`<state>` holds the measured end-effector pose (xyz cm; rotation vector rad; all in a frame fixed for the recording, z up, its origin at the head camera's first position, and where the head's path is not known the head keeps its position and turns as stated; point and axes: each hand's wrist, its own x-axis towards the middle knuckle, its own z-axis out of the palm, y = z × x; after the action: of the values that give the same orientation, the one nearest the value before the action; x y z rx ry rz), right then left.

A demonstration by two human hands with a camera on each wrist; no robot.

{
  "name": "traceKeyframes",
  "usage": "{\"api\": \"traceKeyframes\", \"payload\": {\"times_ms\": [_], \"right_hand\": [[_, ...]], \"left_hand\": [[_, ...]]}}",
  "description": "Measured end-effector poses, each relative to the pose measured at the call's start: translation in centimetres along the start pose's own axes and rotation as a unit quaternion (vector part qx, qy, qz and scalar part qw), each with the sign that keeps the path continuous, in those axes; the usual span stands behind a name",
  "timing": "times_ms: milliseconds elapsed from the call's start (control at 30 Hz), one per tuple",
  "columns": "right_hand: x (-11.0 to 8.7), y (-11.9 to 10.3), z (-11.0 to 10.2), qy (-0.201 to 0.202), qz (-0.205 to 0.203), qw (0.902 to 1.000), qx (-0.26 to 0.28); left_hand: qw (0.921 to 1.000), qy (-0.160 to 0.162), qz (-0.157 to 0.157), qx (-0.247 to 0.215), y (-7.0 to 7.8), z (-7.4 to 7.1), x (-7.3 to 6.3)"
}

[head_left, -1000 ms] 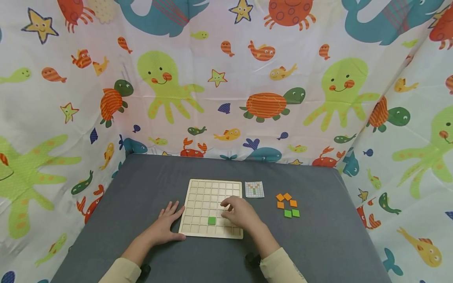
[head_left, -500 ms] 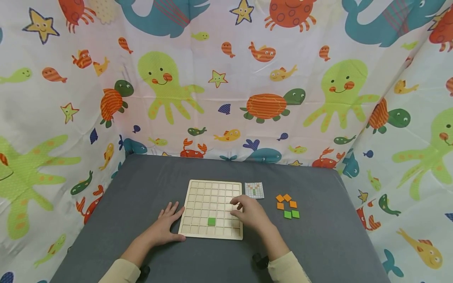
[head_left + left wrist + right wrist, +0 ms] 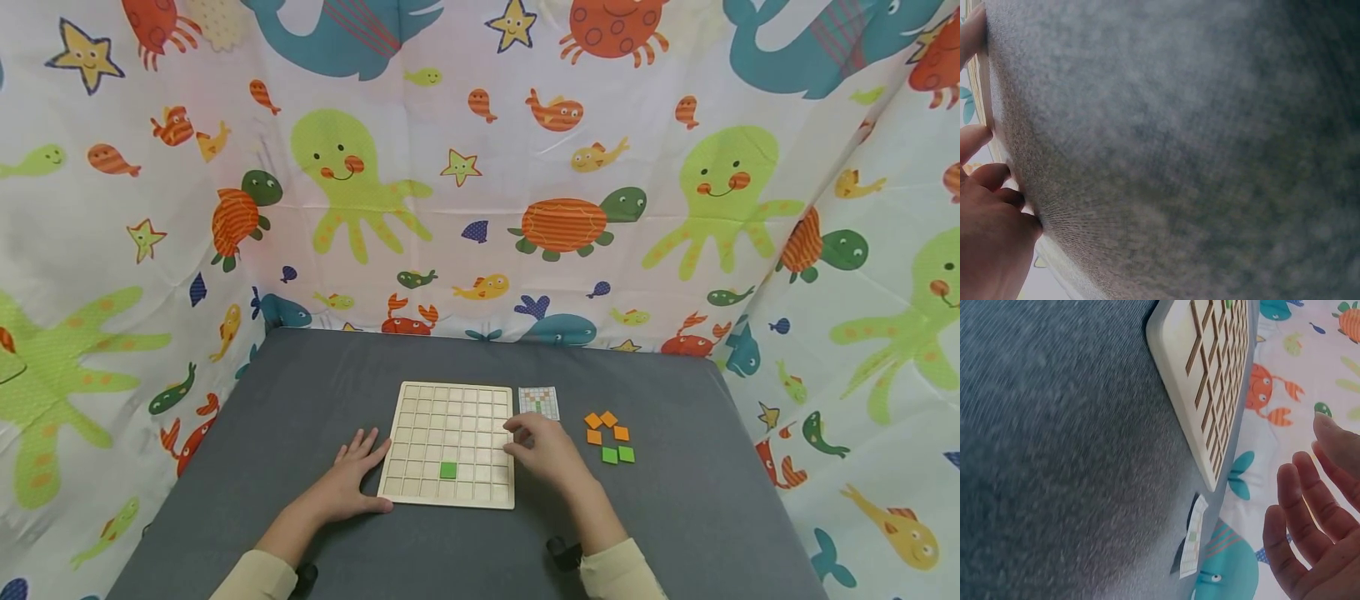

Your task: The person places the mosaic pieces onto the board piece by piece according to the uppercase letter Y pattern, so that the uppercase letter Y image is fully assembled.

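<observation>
A pale wooden grid board (image 3: 420,425) lies on the grey table, with one green square tile (image 3: 447,471) in a cell of its lower middle. My left hand (image 3: 347,482) rests at the board's left edge, fingers spread and thumb at the near corner. The left wrist view shows its fingertips (image 3: 999,175) down on the cloth. Over the board's right edge hovers my right hand (image 3: 546,450), fingers loosely bent and nothing between them; in the right wrist view its thumb and fingers (image 3: 1300,512) stand apart, above the tabletop.
A small card (image 3: 538,402) printed with a coloured grid pattern lies beyond the board's right corner. Farther right are several orange tiles (image 3: 594,437) and two green tiles (image 3: 610,455). A sea-animal curtain (image 3: 465,208) surrounds the table at the back and sides.
My right hand has moved right, from over the board's middle to its right edge, uncovering more cells. The left hand and the tiles stay where they were.
</observation>
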<state>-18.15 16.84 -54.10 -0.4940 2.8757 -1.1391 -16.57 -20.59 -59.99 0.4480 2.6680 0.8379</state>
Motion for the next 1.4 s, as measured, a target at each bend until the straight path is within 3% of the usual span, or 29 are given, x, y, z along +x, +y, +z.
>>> {"api": "traceKeyframes", "payload": {"times_ms": [267, 1000, 1400], "right_hand": [[-0.6, 0.6, -0.7, 0.005, 0.035, 0.9994, -0.003], [-1.9, 3.4, -2.4, 0.045, 0.064, 0.9969, -0.012], [-3.0, 5.1, -3.8, 0.043, 0.098, 0.994, -0.018]], "left_hand": [[1.0, -0.001, -0.005, 0.003, 0.2, -0.1, 0.0], [1.0, 0.003, -0.005, 0.008, -0.2, 0.3, 0.1], [0.9999, 0.007, -0.009, 0.012, 0.1, 0.1, 0.1]]}}
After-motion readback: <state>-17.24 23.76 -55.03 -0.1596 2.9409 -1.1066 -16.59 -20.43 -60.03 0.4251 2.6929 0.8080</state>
